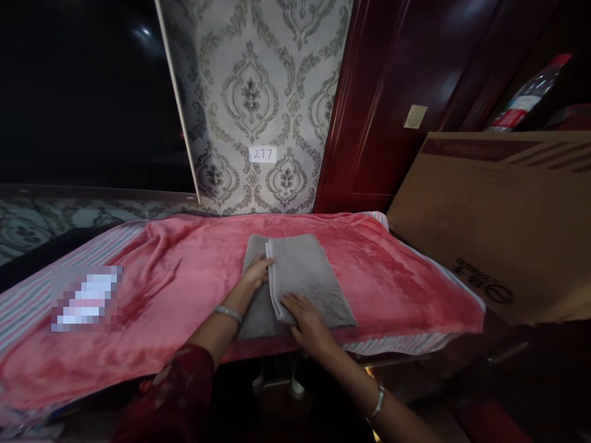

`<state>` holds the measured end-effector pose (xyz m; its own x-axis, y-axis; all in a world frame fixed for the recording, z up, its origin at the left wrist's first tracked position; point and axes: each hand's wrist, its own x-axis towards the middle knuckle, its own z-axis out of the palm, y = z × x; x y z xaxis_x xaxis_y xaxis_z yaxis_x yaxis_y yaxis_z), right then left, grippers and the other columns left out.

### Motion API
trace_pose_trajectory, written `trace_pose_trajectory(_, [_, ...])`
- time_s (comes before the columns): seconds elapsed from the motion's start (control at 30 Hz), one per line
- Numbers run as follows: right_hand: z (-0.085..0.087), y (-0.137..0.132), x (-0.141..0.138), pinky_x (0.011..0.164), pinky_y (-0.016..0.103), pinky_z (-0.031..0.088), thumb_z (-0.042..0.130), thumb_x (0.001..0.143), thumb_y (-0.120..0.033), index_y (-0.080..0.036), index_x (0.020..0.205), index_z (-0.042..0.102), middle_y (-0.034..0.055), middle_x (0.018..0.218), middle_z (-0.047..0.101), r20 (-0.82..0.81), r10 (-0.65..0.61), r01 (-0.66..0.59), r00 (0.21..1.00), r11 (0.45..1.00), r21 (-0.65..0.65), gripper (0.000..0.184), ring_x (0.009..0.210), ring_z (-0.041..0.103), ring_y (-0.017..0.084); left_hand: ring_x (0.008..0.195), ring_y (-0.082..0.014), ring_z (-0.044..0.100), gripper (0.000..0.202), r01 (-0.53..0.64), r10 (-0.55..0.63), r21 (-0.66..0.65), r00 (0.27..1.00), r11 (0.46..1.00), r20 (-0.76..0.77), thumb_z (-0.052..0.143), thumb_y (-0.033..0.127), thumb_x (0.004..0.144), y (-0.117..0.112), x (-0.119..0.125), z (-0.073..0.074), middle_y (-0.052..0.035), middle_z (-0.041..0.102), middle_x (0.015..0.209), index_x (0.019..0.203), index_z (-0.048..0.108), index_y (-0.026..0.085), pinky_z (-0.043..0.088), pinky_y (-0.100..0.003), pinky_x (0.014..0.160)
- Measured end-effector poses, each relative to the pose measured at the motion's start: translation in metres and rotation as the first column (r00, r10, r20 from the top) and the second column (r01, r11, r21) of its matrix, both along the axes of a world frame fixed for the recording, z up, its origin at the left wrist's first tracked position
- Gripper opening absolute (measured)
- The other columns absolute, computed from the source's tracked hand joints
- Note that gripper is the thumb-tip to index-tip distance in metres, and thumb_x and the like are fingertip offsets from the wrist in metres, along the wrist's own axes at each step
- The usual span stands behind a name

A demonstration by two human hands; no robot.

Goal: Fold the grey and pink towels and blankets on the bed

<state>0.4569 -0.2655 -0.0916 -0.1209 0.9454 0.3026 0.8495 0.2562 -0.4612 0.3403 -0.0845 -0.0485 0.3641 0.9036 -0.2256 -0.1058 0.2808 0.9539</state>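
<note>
A grey towel [302,264] lies folded on the pink blanket [198,264], its upper layers folded over to the right and a single lower part showing at the left. My left hand [257,272] is at the stacked left edge of the upper layers, fingers closed on that edge. Near the front left corner of the fold, my right hand [308,320] rests on top, its fingers stretched out over the cloth. The underside of the towel is hidden.
Behind the blanket-covered table stands a patterned wall with a paper label [263,154]. A large dark screen [87,92] is at the left. At the right, a cardboard box [498,221] stands beside the table, with a plastic bottle [530,95] above it. A blurred-out patch covers something on the left.
</note>
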Motion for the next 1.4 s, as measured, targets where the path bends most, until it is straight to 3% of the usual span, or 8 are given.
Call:
trace_pose_trajectory(0.3, [0.027,0.007,-0.011,0.123,0.051,0.025,0.041,0.082,0.001,-0.021,0.149,0.052,0.0087,0.154,0.047,0.176,-0.053,0.06,0.983,0.998,-0.036,0.072,0.145,0.039,0.025,0.072,-0.0174,0.065,0.059,-0.094,0.198,0.338,0.938,0.936,-0.286,0.054,0.001,0.07,0.028,0.03,0.014,-0.0072,0.073,0.088,0.127,0.066,0.013,0.051,-0.025,0.068])
trace_pose_trajectory(0.47, [0.016,0.006,-0.028,0.121,0.054,0.026,0.039,0.094,-0.006,-0.023,0.149,0.053,0.009,0.158,0.041,0.223,-0.016,0.041,0.975,0.993,-0.111,0.059,0.149,0.032,0.03,0.085,-0.0244,0.069,0.047,-0.041,0.244,0.41,0.856,0.911,-0.456,0.055,-0.001,0.069,0.028,0.015,0.0,-0.0108,0.074,0.093,0.112,0.07,0.011,0.054,-0.031,0.076])
trace_pose_trajectory(0.67, [0.019,0.003,-0.025,0.121,0.052,0.027,0.051,0.097,-0.019,-0.023,0.149,0.051,0.0105,0.157,0.043,0.194,0.039,-0.017,0.98,0.993,-0.113,0.052,0.149,0.033,0.029,0.126,-0.0333,0.058,0.045,0.061,0.299,0.537,0.775,0.841,-0.556,0.056,-0.002,0.073,0.024,0.016,0.012,-0.0208,0.06,0.137,0.116,0.067,0.009,0.043,-0.043,0.109])
trace_pose_trajectory(0.77, [0.037,0.009,-0.003,0.117,0.045,0.034,0.048,0.101,-0.027,-0.024,0.143,0.058,0.0073,0.146,0.057,0.118,0.113,-0.096,0.987,0.986,-0.139,0.043,0.139,0.048,0.024,0.146,-0.034,0.038,0.051,0.229,0.294,0.644,0.746,0.73,-0.598,0.058,0.006,0.081,0.013,0.024,0.017,-0.02,0.041,0.157,0.131,0.062,0.01,0.027,-0.044,0.122])
trace_pose_trajectory(0.87, [0.043,0.018,0.024,0.118,0.05,0.031,0.04,0.104,-0.03,-0.02,0.145,0.056,0.0106,0.145,0.057,0.151,-0.08,0.094,0.985,0.992,-0.086,0.045,0.138,0.047,0.026,0.153,-0.0347,0.025,0.056,0.556,0.247,0.664,0.643,0.5,-0.725,0.054,0.023,0.092,-0.005,0.027,0.007,-0.0173,0.035,0.163,0.146,0.051,0.014,0.017,-0.052,0.125])
trace_pose_trajectory(0.93, [0.035,0.023,0.037,0.119,0.06,0.023,0.045,0.102,-0.037,-0.018,0.152,0.047,0.0138,0.158,0.041,0.233,-0.21,0.232,0.95,0.97,-0.071,0.053,0.149,0.031,0.033,0.155,-0.0368,0.018,0.058,0.688,0.232,0.591,0.548,0.421,-0.804,0.051,0.037,0.096,-0.018,0.023,-0.008,-0.0144,0.031,0.166,0.151,0.046,0.019,0.011,-0.06,0.124])
trace_pose_trajectory(1.13, [0.0,0.023,0.039,0.12,0.062,0.018,0.043,0.102,-0.044,-0.019,0.158,0.036,0.012,0.166,0.024,0.337,-0.211,0.259,0.918,0.96,-0.104,0.062,0.154,0.017,0.034,0.156,-0.0364,0.014,0.062,0.751,0.234,0.5,0.442,0.43,-0.866,0.041,0.049,0.1,-0.029,0.012,-0.031,-0.0142,0.024,0.168,0.155,0.041,0.021,0.008,-0.061,0.123])
trace_pose_trajectory(1.4, [0.003,0.023,0.041,0.119,0.062,0.022,0.043,0.102,-0.043,-0.023,0.157,0.038,0.0113,0.164,0.028,0.338,-0.207,0.247,0.918,0.966,-0.079,0.059,0.153,0.022,0.033,0.156,-0.0351,0.016,0.064,0.797,0.191,0.457,0.415,0.396,-0.89,0.048,0.051,0.097,-0.036,-0.013,-0.026,-0.014,0.026,0.167,0.155,0.041,0.024,0.014,-0.063,0.123])
